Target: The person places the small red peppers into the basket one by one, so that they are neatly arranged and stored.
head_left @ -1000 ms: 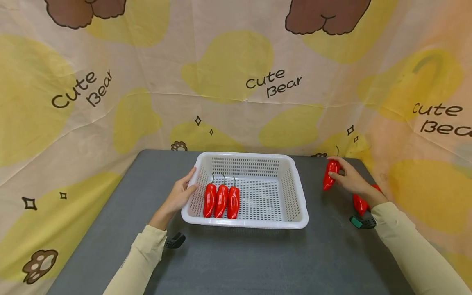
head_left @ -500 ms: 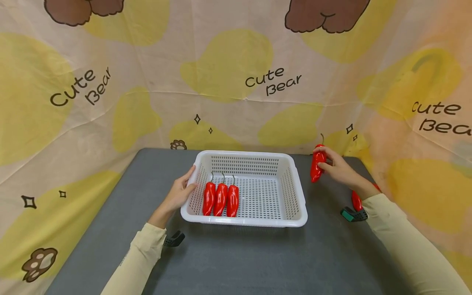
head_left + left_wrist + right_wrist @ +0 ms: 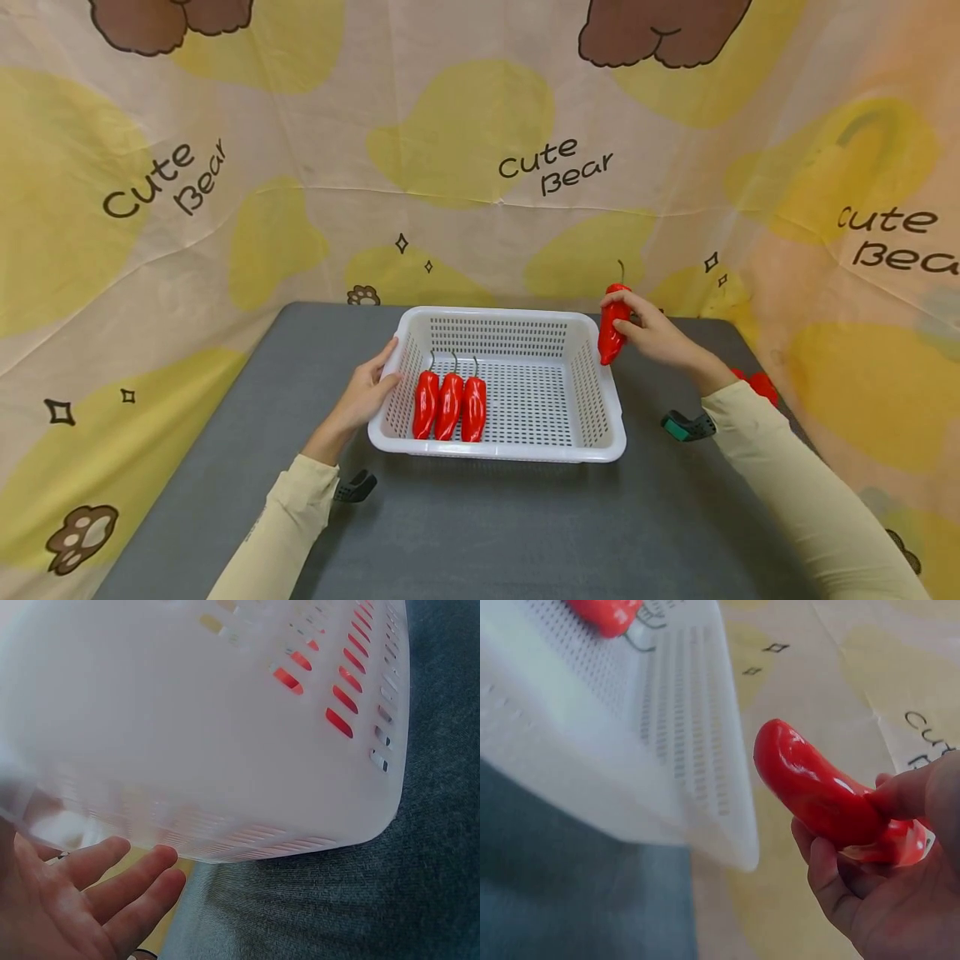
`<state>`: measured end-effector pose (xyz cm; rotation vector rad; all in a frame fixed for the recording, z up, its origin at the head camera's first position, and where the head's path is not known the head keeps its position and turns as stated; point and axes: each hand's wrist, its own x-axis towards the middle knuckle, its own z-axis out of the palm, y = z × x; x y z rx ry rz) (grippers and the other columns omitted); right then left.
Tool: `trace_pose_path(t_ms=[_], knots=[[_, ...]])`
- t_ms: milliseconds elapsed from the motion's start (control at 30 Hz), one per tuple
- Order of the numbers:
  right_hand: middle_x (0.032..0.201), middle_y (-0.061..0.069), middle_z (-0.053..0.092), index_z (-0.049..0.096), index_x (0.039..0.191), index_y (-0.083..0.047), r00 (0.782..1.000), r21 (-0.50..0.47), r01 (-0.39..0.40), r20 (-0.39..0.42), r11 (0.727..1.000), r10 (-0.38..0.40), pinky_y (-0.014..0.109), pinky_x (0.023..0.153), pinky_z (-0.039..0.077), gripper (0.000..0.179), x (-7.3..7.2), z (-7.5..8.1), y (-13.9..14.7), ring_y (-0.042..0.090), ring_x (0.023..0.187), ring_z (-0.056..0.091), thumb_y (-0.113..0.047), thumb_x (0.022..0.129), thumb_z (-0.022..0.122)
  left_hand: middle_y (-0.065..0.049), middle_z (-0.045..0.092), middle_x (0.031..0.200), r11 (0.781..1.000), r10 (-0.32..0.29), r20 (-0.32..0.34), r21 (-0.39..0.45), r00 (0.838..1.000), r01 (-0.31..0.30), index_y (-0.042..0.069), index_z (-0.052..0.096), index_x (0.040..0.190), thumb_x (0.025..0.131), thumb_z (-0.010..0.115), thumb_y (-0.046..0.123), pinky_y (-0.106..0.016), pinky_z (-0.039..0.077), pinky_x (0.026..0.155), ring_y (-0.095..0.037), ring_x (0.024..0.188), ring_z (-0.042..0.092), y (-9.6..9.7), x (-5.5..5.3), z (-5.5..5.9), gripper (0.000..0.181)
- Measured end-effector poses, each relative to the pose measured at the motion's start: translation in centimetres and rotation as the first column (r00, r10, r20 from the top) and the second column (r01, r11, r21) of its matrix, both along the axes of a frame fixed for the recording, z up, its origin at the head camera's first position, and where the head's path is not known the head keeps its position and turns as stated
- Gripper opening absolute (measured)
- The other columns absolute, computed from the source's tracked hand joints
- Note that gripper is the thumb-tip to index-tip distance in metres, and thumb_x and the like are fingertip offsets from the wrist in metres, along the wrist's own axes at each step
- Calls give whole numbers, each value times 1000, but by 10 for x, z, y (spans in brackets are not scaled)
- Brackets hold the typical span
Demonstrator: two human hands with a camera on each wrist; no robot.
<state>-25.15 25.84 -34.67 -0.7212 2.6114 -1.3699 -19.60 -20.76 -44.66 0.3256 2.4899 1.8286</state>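
Observation:
A white perforated plastic basket stands on the dark grey table. Three red chili peppers lie side by side at its left, stems pointing to the back. My left hand holds the basket's left rim; in the left wrist view several of its fingers extend along the outer wall. My right hand pinches another red chili pepper between thumb and fingers, tip down and stem up, at the basket's right rim. The right wrist view shows this pepper beside the rim, with the palm hiding its stem end.
More red peppers lie at the table's right edge, partly hidden behind my right forearm. A printed cloth hangs along the back and sides of the grey table. The basket's right wall rises below the held pepper.
My right hand has carried the pepper leftward and slightly up, from the right of the table to the basket's right rim. My left hand and the basket have stayed put.

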Motion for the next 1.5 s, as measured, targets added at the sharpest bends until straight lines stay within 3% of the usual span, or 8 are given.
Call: trace_pose_path(t_ms=[200,500,733,1033,1267,1333,1500], knots=[[147,29,39,43,137,2,998,-16,4,62,1000,-3,22,78,56,35,-6,2,-19,46,110,57,0,103,43,-33,35,157,1000,-8,3,2,1000,8,7,18,162,102,47,2,-52,62,84,-52,114,64,1,-1,-2,67],[148,26,40,44,140,-2,996,-51,-41,74,998,45,26,81,57,40,-13,-1,-51,46,112,58,2,100,44,-35,36,155,1000,-2,-15,7,1000,3,3,20,161,101,46,0,-49,63,84,-51,115,62,2,-1,-4,65],[143,25,44,45,141,-3,995,-58,-77,64,995,81,29,78,55,40,-16,-1,-77,38,109,54,-3,102,49,-34,35,156,1000,0,-13,8,1000,0,4,20,161,101,46,0,-46,63,83,-48,114,62,1,-3,-3,65],[144,21,45,46,145,-9,985,-103,-56,156,993,71,36,83,57,41,-29,-17,-100,34,108,55,-5,104,47,-34,35,156,1000,13,5,0,1000,-13,7,20,161,102,46,3,-48,63,85,-49,116,61,1,-1,0,65],[143,24,47,41,150,-10,965,-242,-7,254,970,71,61,101,52,47,-34,-32,-110,35,115,54,-6,104,48,-34,36,156,1000,12,13,-5,1000,-12,8,20,162,102,46,4,-49,63,82,-51,115,63,2,2,0,65],[143,24,47,41,151,-11,962,-263,-7,263,965,78,59,102,52,48,-34,-33,-112,35,115,55,-7,104,48,-35,36,155,1000,7,9,4,1000,-7,7,20,162,102,46,3,-49,63,82,-51,113,63,2,2,0,65],[142,26,49,39,152,-10,956,-252,-27,277,967,99,41,92,59,48,-33,-37,-116,34,113,58,-7,104,48,-34,37,155,1000,10,0,-3,1000,-10,7,20,162,102,47,3,-50,63,82,-50,113,64,1,0,0,65]])
